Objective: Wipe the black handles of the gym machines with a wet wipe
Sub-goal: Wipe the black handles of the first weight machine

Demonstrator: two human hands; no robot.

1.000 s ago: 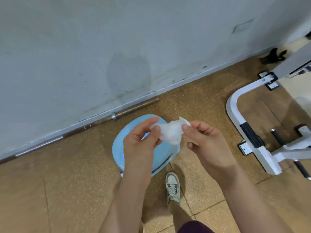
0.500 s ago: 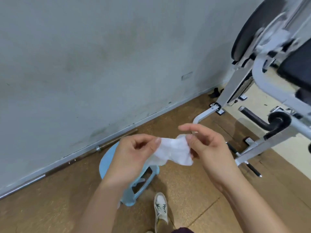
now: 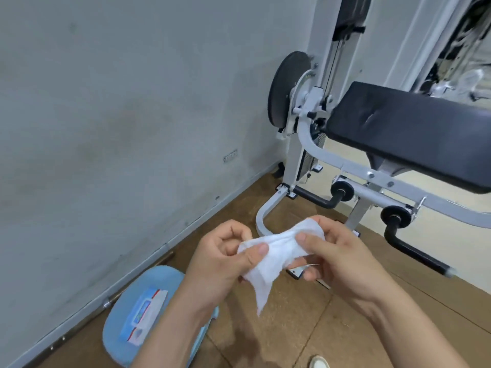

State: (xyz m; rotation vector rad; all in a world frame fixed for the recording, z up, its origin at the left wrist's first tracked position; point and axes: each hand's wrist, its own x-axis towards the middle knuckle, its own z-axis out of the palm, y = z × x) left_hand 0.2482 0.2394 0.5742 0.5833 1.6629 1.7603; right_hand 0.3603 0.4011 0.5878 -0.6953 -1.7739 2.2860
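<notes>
The only printing in the room is on the pack [image 3: 143, 314] lying flat on the blue stool [image 3: 162, 274] at lower left. It has a white wrapper with a blue panel and a red stripe, and the lettering is too blurred to read. A small plate [image 3: 230, 156] low on the wall is too small to make anything of.

The wipe [image 3: 276, 251] is held in the air between both hands, in the lower middle of the view. The left hand [image 3: 220, 258] pinches its left end between thumb and forefinger, with the other fingers curled toward the palm. The right hand [image 3: 340, 256] pinches the right end, thumb on top and fingers folded beneath. The white sheet is crumpled and drawn between the two grips, and one corner hangs down below them.

Beyond the hands stands a machine's white frame [image 3: 291, 160], with a black pad [image 3: 409, 134] and a dark disc [image 3: 285, 88]. Two bent black handles jut from it. The far handle [image 3: 313, 197] lies just past the wipe's upper edge. The near handle [image 3: 417, 254] lies to the right of the right hand and ends in a pale cap. The wipe touches neither.

The left forearm covers the stool's right edge and a corner of the pack. A steel bar [image 3: 113, 301] along the foot of the wall passes behind the stool. The right hand hides part of the frame's foot on the floor. A shoe [image 3: 318, 363] shows only its toe at the bottom edge. The pad runs out of view on the right, and the machinery in the upper right corner is smeared beyond telling.
</notes>
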